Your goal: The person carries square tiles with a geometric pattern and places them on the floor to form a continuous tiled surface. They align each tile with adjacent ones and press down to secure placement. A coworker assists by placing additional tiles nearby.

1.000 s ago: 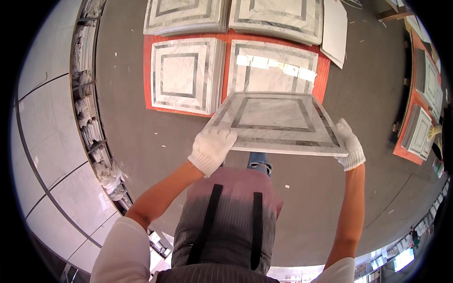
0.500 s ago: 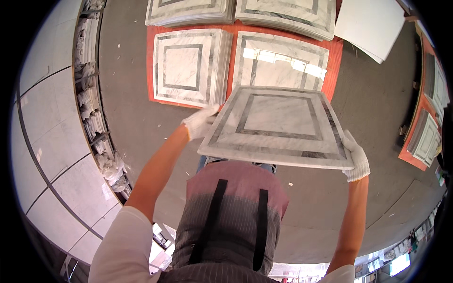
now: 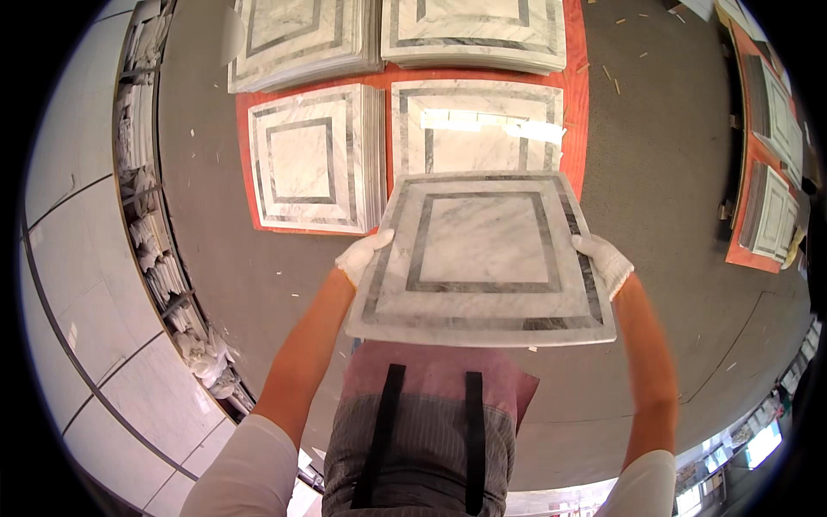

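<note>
I hold a square white marble tile [image 3: 482, 258] with grey inlaid borders flat in front of my chest. My left hand [image 3: 362, 256], in a white glove, grips its left edge. Its right edge is gripped by my right hand [image 3: 605, 261], also gloved. The tile hangs above the near edge of a glossy tile stack [image 3: 476, 131] on a red pallet board [image 3: 579, 103]. A second stack of like tiles [image 3: 306, 159] sits to the left on the same board.
Two more tile stacks [image 3: 388, 34] lie further back. Another red board with tile stacks [image 3: 771, 198] is at the right. A rack of stone scraps [image 3: 159, 250] lines the left side beside a white tiled floor strip [image 3: 77, 284]. Grey floor [image 3: 663, 172] surrounds.
The tile has levelled out and come closer to my chest, and my view has shifted so the floor stacks appear nearer. Both hands keep hold of the tile's edges.
</note>
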`<state>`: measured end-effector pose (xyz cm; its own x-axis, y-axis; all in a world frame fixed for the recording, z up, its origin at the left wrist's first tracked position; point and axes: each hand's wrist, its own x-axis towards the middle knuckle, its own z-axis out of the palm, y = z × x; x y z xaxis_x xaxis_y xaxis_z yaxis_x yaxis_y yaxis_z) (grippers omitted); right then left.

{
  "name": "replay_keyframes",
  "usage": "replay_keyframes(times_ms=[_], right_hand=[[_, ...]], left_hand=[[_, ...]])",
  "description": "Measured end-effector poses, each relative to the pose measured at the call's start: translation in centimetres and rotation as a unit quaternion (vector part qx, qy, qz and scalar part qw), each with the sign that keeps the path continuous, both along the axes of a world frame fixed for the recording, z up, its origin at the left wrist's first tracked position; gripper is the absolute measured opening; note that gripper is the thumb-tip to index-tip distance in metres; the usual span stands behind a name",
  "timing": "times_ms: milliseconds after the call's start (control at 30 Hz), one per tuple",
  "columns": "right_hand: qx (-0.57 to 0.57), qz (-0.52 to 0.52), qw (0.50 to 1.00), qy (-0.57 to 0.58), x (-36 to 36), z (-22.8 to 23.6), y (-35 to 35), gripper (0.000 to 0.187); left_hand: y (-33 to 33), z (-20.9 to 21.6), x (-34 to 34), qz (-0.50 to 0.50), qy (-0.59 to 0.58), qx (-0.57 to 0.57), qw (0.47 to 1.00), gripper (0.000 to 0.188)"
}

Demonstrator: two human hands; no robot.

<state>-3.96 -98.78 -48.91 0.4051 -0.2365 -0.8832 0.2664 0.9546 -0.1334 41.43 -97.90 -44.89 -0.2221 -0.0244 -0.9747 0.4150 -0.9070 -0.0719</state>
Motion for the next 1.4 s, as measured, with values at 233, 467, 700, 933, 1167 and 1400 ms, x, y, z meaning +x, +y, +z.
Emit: replay_keyframes(times_ms=[233,467,700,933,1167,1400], right_hand=[[-0.087,-0.107,0.983,0.118,3.5,8.7,12.4,0.042],[-0.103,-0.357,0.909,0.187,11.8,24.0,24.3,0.037],[-0.148,-0.459,0.81,0.333,20.6,36.9,33.6,0.035],[-0.112,-0.574,0.656,0.478,34.1,44.7,46.4,0.034],[-0.005,-0.711,0.491,0.502,41.5,48.1,58.0,0.029],[0.064,-0.722,0.383,0.572,48.6,47.2,73.6,0.038]], left_hand=[[2.6,9.2,1.2,-0.141,-0.045,-0.188,0.971,0.049],[-0.7,25.2,1.1,-0.398,-0.088,-0.321,0.855,0.042],[-1.7,36.3,-0.5,-0.492,0.048,-0.465,0.734,0.046],[2.6,40.7,-3.9,-0.653,0.165,-0.506,0.539,0.053],[17.3,46.2,-13.0,-0.709,0.266,-0.497,0.423,0.054],[37.9,47.2,-20.3,-0.768,0.362,-0.474,0.236,0.06]])
